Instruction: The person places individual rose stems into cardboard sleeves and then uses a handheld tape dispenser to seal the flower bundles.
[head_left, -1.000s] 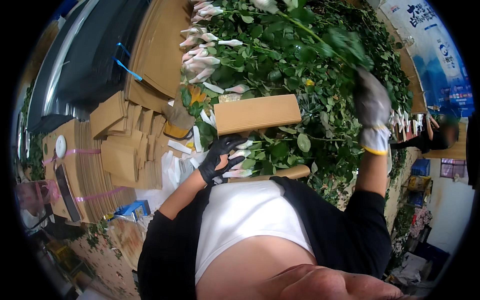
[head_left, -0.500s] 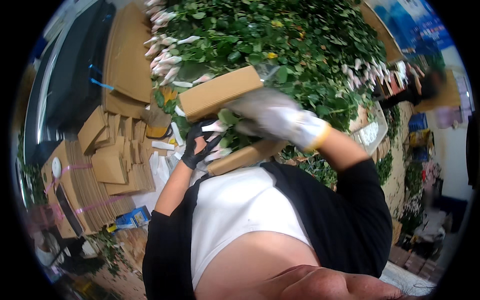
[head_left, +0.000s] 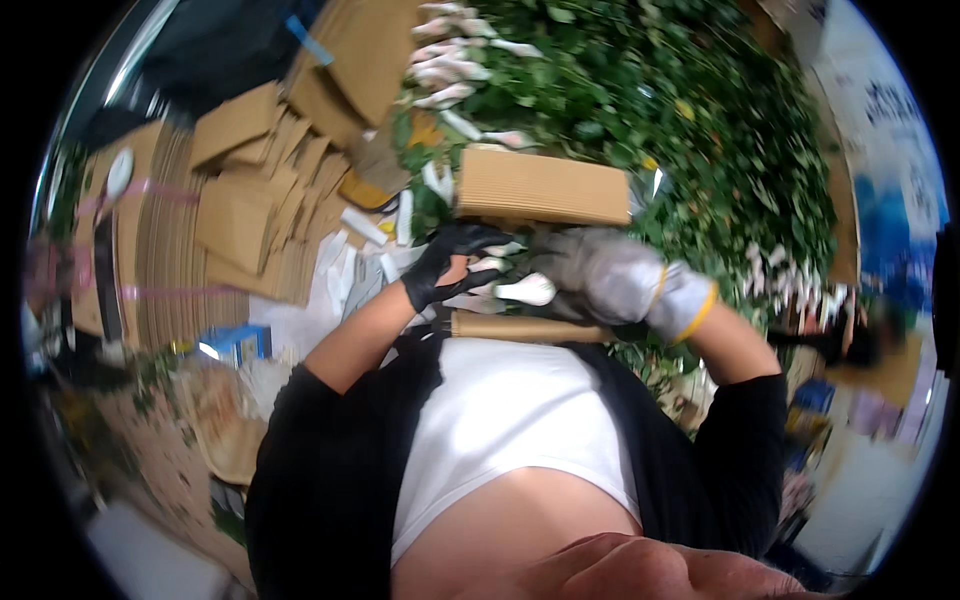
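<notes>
My left hand (head_left: 452, 264), in a black glove with some bare skin showing, curls its fingers around white-sleeved flower buds. One sleeved bud (head_left: 525, 290) shows plainly between my two hands, pale green at its rounded end. My right hand (head_left: 600, 275) wears a grey-white glove with a yellow cuff; its fingers are blurred and partly hidden beside that bud. Just beyond both hands lies a block of ribbed cardboard (head_left: 545, 185). Closer to my body, a rolled or folded strip of brown cardboard (head_left: 530, 327) lies along the near side of the buds.
Leafy green stems (head_left: 640, 100) cover the far table, with sleeved buds (head_left: 450, 60) in a row at their left. Stacked cardboard sheets (head_left: 160, 230) and loose cardboard pieces (head_left: 240, 215) stand at left, near a blue box (head_left: 236, 344). Another person (head_left: 850, 340) is at far right.
The view has swung, shifting the scene rightward and turning the cardboard block level. My right hand has come down from the block to beside the buds; my left hand stays at the buds.
</notes>
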